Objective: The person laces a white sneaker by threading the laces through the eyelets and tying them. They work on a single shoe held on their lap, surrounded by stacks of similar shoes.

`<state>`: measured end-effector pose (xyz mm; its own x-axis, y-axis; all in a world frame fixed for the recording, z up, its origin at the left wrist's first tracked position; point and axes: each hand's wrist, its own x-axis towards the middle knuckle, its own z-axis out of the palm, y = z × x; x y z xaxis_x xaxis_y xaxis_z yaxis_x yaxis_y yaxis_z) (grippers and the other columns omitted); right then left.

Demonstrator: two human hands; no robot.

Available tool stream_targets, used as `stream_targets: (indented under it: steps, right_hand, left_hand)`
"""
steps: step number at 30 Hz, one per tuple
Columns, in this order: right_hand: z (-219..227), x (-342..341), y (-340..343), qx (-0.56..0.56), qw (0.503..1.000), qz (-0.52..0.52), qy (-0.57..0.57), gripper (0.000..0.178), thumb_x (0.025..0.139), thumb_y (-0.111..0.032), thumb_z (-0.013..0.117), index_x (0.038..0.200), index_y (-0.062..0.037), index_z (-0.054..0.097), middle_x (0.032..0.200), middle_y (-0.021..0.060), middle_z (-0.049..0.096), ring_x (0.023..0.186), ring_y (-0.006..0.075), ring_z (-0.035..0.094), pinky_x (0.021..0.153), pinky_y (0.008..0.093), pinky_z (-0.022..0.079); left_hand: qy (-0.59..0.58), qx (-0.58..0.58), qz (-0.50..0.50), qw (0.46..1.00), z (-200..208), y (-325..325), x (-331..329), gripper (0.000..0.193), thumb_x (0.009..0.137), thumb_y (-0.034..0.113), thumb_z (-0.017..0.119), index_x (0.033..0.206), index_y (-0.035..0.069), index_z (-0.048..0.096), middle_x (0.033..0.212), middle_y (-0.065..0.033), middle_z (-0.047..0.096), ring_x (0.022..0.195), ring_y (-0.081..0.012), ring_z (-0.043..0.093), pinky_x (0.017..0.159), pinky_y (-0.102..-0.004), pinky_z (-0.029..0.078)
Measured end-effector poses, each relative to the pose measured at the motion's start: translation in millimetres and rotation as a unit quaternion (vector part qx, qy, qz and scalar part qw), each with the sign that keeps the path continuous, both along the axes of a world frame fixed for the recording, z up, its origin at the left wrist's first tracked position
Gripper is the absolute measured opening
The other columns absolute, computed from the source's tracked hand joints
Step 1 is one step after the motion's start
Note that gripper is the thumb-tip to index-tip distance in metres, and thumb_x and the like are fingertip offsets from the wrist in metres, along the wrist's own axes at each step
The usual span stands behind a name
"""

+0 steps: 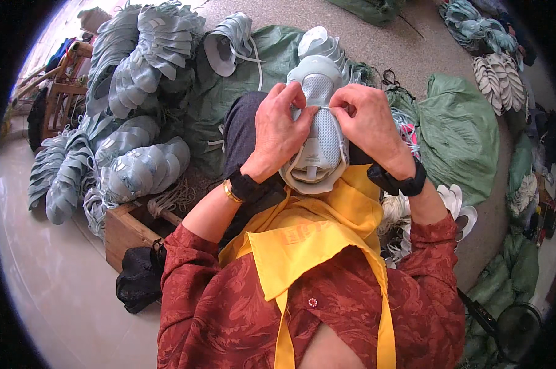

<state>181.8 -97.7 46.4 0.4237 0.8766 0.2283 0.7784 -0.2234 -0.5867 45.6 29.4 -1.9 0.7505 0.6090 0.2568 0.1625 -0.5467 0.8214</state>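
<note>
A pale grey mesh shoe upper [319, 132] lies heel-end toward me on my lap, over a yellow apron [318, 230]. My left hand [281, 129] grips its left side, fingers curled over the mesh near the top. My right hand [367, 120] pinches a thin white lace [324, 108] at the upper's right edge, close to the left fingertips. Both wrists carry dark bands.
Stacks of grey-blue shoe uppers [136, 166] pile up at my left over a green sack [219, 92]. A wooden crate [127, 230] and a black bag [139, 280] sit at lower left. Another green sack [459, 135] lies at right, with more uppers [499, 77] beyond.
</note>
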Motion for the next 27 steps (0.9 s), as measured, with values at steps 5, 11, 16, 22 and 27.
stream_targets:
  steps: [5, 11, 16, 22, 27]
  right_hand:
    - [-2, 1, -2, 0.005, 1.0, -0.002, 0.022, 0.004, 0.082, -0.005, 0.069, 0.08, -0.0011, 0.07, 0.079, 0.0164, 0.068, 0.076, 0.0351, 0.069, 0.071, 0.0433, 0.054]
    - [-2, -4, 6, 0.012, 0.999, -0.003, 0.038, 0.005, 0.083, -0.005, 0.07, 0.081, -0.0006, 0.07, 0.079, 0.0155, 0.069, 0.074, 0.0351, 0.069, 0.07, 0.0425, 0.054]
    - [-5, -2, 0, 0.001, 0.991, -0.035, 0.133, 0.006, 0.085, -0.006, 0.071, 0.083, 0.0, 0.072, 0.081, 0.0158, 0.07, 0.077, 0.0352, 0.07, 0.069, 0.0409, 0.054]
    - [-2, -6, -3, 0.022, 0.997, -0.019, 0.071, 0.008, 0.086, -0.005, 0.072, 0.089, 0.0017, 0.07, 0.083, 0.0173, 0.07, 0.078, 0.0347, 0.07, 0.071, 0.0406, 0.054]
    - [-3, -9, -2, 0.003, 0.996, -0.019, 0.09, 0.011, 0.086, -0.005, 0.071, 0.088, 0.0028, 0.064, 0.083, 0.0187, 0.067, 0.079, 0.0364, 0.068, 0.071, 0.0425, 0.053]
  left_hand:
    - [-0.002, -0.01, -0.001, 1.0, 0, 1, 0, 0.025, 0.079, 0.013, 0.082, 0.084, 0.004, 0.06, 0.079, -0.0055, 0.055, 0.063, -0.0172, 0.049, 0.058, -0.0328, 0.043]
    - [0.01, -0.025, 0.0, 1.0, 1, 2, 0, 0.025, 0.08, 0.014, 0.082, 0.084, 0.004, 0.06, 0.079, -0.005, 0.055, 0.063, -0.0172, 0.049, 0.058, -0.0329, 0.043]
    - [0.001, -0.018, -0.001, 1.0, 2, 0, -1, 0.024, 0.081, 0.014, 0.081, 0.085, 0.003, 0.06, 0.08, -0.0055, 0.054, 0.063, -0.0168, 0.049, 0.059, -0.0328, 0.043]
    - [0.0, -0.055, -0.03, 0.998, 8, 4, -6, 0.02, 0.083, 0.011, 0.079, 0.088, 0.002, 0.061, 0.082, -0.0057, 0.055, 0.066, -0.0148, 0.052, 0.061, -0.0302, 0.046]
    - [0.003, -0.065, -0.063, 0.996, 9, 11, -12, 0.017, 0.082, 0.009, 0.076, 0.09, 0.001, 0.063, 0.085, -0.0051, 0.055, 0.068, -0.0129, 0.053, 0.063, -0.0284, 0.047]
